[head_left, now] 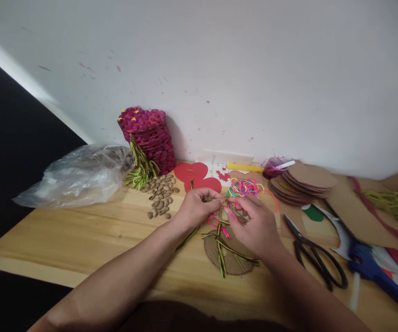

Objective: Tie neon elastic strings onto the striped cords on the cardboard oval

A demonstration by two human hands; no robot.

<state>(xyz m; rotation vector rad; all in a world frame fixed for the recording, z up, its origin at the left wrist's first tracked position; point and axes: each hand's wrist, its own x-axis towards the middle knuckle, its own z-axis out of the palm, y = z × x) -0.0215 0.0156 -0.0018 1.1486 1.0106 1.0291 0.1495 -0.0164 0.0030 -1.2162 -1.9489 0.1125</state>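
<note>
One left hand point(199, 207), one right hand point(256, 221), both grips tight on striped cord point(219, 227) near one disc point(234, 265)

Left hand point(198, 207), right hand point(257, 223) bare; forearms point(130, 272) bare. Dark patch point(171, 318), near edge: clothing or shadow, unclear.

Cords point(220, 253) matt, fibrous; tabletop point(81, 244) smooth wood; bag point(78, 177) glossy clr plastic; disc stack point(311, 175) matt cardbd.
</note>
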